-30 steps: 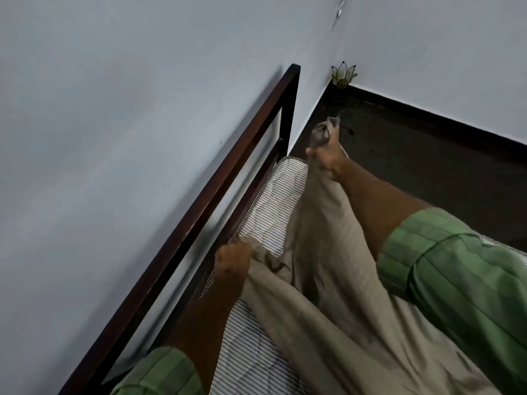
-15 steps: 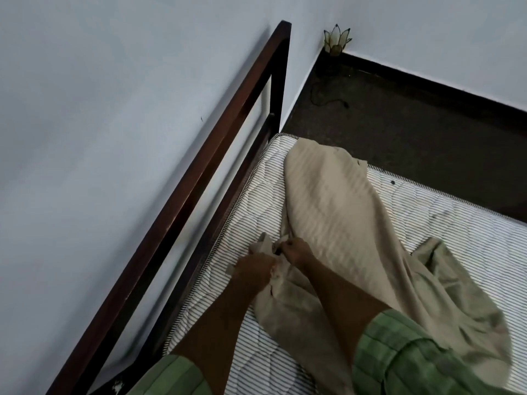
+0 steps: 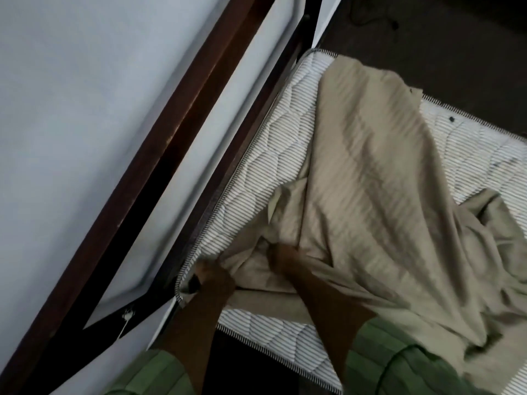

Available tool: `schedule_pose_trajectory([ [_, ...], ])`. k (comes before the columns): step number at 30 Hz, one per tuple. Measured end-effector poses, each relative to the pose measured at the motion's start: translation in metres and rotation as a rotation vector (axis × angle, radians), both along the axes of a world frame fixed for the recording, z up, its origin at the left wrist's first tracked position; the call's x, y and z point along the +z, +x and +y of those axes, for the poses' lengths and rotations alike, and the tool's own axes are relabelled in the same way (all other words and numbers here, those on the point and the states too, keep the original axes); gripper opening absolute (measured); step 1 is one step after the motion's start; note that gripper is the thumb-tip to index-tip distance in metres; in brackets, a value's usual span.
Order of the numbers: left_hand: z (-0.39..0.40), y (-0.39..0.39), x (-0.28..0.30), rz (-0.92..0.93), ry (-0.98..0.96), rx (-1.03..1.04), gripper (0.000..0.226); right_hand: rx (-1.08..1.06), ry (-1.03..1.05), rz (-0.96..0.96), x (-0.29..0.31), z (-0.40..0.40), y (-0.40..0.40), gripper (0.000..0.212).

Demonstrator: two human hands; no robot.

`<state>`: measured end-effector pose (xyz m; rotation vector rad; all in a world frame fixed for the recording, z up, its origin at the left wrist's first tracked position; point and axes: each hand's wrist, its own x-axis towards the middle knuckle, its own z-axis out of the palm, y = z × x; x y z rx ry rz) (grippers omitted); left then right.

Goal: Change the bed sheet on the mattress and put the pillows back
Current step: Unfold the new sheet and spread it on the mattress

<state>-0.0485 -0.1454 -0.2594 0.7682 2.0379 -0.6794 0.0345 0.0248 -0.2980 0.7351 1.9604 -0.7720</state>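
Note:
A beige bed sheet [image 3: 376, 172] lies crumpled lengthwise over the striped quilted mattress [image 3: 273, 155], leaving much of the mattress bare. My left hand [image 3: 212, 276] grips the sheet's edge at the near left corner of the mattress, beside the bed frame. My right hand [image 3: 285, 256] pinches a fold of the same sheet a short way to the right. Green sleeves cover both forearms at the bottom. No pillows are in view.
A dark wooden bed frame rail [image 3: 159, 155] runs diagonally along the pale wall [image 3: 71, 109] on the left. Dark floor [image 3: 445, 44] with a thin cable lies beyond the mattress's far edge.
My right hand dropped the raised sheet and came down beside my left. Both hands then moved with the sheet edge toward the near left mattress corner, and the view tilted down.

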Motion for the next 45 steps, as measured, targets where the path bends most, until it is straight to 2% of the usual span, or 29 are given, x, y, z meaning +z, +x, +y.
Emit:
schedule_pose_trajectory([
  [2, 0.010, -0.004, -0.003, 0.066, 0.078, 0.066, 0.042, 0.017, -0.015, 0.022, -0.006, -0.024, 0.010, 0.044],
  [4, 0.034, -0.007, -0.005, 0.194, 0.236, 0.072, 0.047, -0.022, -0.013, 0.078, -0.010, -0.026, 0.013, 0.040],
  [6, 0.070, -0.006, -0.004, 0.210, 0.422, 0.083, 0.055, -0.212, 0.035, 0.206, -0.009, -0.011, 0.010, 0.028],
  [8, 0.098, -0.002, -0.007, 0.159, 0.543, 0.147, 0.063, -0.474, 0.186, 0.324, -0.005, 0.014, -0.001, 0.027],
  [11, 0.115, 0.008, -0.025, 0.158, 0.546, 0.147, 0.090, -0.704, 0.392, 0.459, -0.010, 0.053, -0.024, 0.044],
  [14, 0.115, 0.011, -0.042, 0.175, 0.503, 0.058, 0.098, -0.783, 0.445, 0.385, -0.016, 0.082, -0.052, 0.077],
  [16, 0.111, 0.008, -0.051, 0.166, 0.504, 0.024, 0.088, -0.756, 0.489, 0.340, -0.025, 0.097, -0.073, 0.079],
  [18, 0.105, 0.005, -0.053, 0.122, 0.552, 0.104, 0.060, -0.726, 0.540, 0.317, -0.029, 0.112, -0.096, 0.058],
  [19, 0.099, 0.003, -0.056, 0.124, 0.649, 0.177, 0.044, -0.722, 0.542, 0.300, -0.031, 0.118, -0.106, 0.047],
  [21, 0.089, -0.006, -0.053, 0.083, 0.673, 0.212, 0.027, -0.717, 0.508, 0.276, -0.029, 0.126, -0.125, 0.038],
  [22, 0.084, -0.007, -0.055, 0.104, 0.667, 0.127, 0.024, -0.724, 0.473, 0.311, -0.024, 0.125, -0.135, 0.036],
  [23, 0.078, -0.008, -0.059, 0.163, 0.655, 0.006, 0.022, -0.759, 0.390, 0.435, -0.020, 0.120, -0.148, 0.031],
  [24, 0.076, -0.012, -0.061, 0.236, 0.615, -0.114, 0.020, -0.812, 0.230, 0.601, -0.014, 0.116, -0.162, 0.021],
  [25, 0.075, -0.018, -0.061, 0.304, 0.593, -0.151, 0.017, -0.863, 0.017, 0.737, -0.011, 0.109, -0.176, 0.015],
  [27, 0.073, -0.030, -0.064, 0.373, 0.552, -0.098, 0.022, -0.997, -0.354, 0.786, -0.016, 0.103, -0.198, 0.025],
  [28, 0.070, -0.039, -0.063, 0.364, 0.535, -0.023, 0.024, -1.066, -0.437, 0.769, -0.021, 0.102, -0.201, 0.024],
  [29, 0.067, -0.047, -0.060, 0.383, 0.542, 0.020, 0.021, -1.143, -0.454, 0.768, -0.026, 0.102, -0.198, 0.021],
  [30, 0.065, -0.053, -0.062, 0.414, 0.540, 0.027, 0.018, -1.188, -0.373, 0.791, -0.031, 0.102, -0.188, 0.020],
  [31, 0.062, -0.056, -0.065, 0.472, 0.544, -0.003, 0.019, -1.194, -0.209, 0.836, -0.035, 0.099, -0.172, 0.022],
  [33, 0.055, -0.063, -0.068, 0.537, 0.526, -0.022, 0.028, -0.984, 0.235, 0.921, -0.027, 0.078, -0.131, 0.017],
  [34, 0.050, -0.063, -0.069, 0.538, 0.532, 0.001, 0.032, -0.829, 0.391, 0.951, -0.022, 0.062, -0.111, 0.012],
  [35, 0.045, -0.061, -0.070, 0.543, 0.543, 0.028, 0.032, -0.700, 0.457, 0.978, -0.016, 0.040, -0.087, 0.015],
  [37, 0.036, -0.056, -0.073, 0.540, 0.484, 0.046, 0.033, -0.473, 0.453, 1.014, -0.011, -0.002, -0.035, 0.032],
  [39, 0.028, -0.046, -0.071, 0.608, 0.461, -0.084, 0.042, -0.228, 0.403, 0.991, -0.014, -0.040, 0.024, 0.034],
  [41, 0.016, -0.023, -0.065, 0.656, 0.550, -0.165, 0.045, -0.036, 0.340, 0.903, -0.017, -0.069, 0.078, 0.041],
  [43, 0.007, 0.011, -0.053, 0.553, 0.715, -0.112, 0.043, 0.114, 0.330, 0.782, -0.022, -0.082, 0.112, 0.055],
  [45, -0.003, 0.053, -0.043, 0.486, 0.827, -0.096, 0.045, 0.207, 0.372, 0.733, -0.029, -0.080, 0.120, 0.048],
])
